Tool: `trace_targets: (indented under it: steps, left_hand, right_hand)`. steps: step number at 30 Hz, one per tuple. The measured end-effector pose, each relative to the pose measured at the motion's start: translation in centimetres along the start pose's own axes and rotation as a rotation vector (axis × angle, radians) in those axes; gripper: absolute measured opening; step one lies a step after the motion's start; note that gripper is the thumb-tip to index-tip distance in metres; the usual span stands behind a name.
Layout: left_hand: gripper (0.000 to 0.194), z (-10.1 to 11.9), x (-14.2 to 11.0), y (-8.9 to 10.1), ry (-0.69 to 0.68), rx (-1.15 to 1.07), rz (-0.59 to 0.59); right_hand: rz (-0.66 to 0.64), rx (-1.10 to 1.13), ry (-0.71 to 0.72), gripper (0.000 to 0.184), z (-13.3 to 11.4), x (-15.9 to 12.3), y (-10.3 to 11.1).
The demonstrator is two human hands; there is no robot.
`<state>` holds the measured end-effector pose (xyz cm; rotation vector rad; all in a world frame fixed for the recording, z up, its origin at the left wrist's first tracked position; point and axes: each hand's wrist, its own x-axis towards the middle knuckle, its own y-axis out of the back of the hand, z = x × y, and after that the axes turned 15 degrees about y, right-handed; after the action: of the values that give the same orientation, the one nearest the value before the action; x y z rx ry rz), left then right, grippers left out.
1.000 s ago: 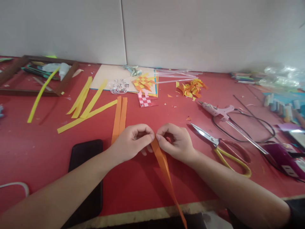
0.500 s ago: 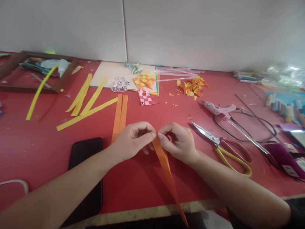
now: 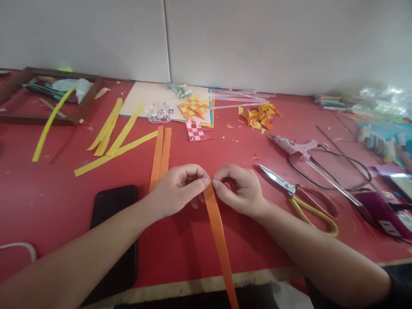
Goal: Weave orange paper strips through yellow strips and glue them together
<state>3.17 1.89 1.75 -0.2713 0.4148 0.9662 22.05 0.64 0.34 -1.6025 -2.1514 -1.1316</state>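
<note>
An orange paper strip (image 3: 218, 234) hangs down from my fingertips past the table's front edge. My left hand (image 3: 183, 189) pinches its top end between thumb and forefinger. Right beside it, my right hand (image 3: 240, 189) pinches the same end, the two thumbs almost touching. Two more orange paper strips (image 3: 161, 150) lie on the table behind my left hand, their lower ends partly covered by it. Scissors (image 3: 291, 191) with one red and one yellow handle lie to the right of my right hand. Beneath my left forearm is a black phone (image 3: 116, 227), partly hidden.
Yellow paper strips (image 3: 111, 137) lie at left, near a brown wooden frame (image 3: 79, 112). At the back are a woven yellow-orange paper piece (image 3: 193, 107), a pink checkered paper fish (image 3: 195, 132) and orange-yellow scraps (image 3: 261, 116). A pink glue gun (image 3: 298, 148) with its cord rests at right.
The hanging orange strip has swung to the left at its lower end and turned its flat face more towards me. Both hands keep their pinch in nearly the same place.
</note>
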Motion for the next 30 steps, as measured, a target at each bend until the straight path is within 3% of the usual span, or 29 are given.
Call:
trace_targets:
  steps: [5,11,16,20,30]
  left_hand:
    - [0.013,0.14,0.02,0.00,0.007,-0.054,0.016]
    - [0.012,0.09,0.16,-0.01,0.010,-0.106,0.042]
    - [0.020,-0.26,0.18,0.00,0.036,-0.149,0.026]
    - [0.023,-0.27,0.11,0.02,0.060,-0.119,-0.007]
    - [0.022,-0.13,0.15,0.11,-0.007,-0.061,0.007]
  right_hand:
    - [0.024,-0.020,-0.004,0.013,-0.13,0.02,0.01]
    - [-0.020,0.293,-0.175,0.012,0.31,-0.11,0.11]
    - [0.037,0.438,-0.289,0.019,0.52,-0.13,-0.02]
    - [0.104,0.468,-0.298,0.019,0.47,0.02,-0.11]
    - [0.036,0.490,-0.269,0.026,0.44,-0.28,-0.01]
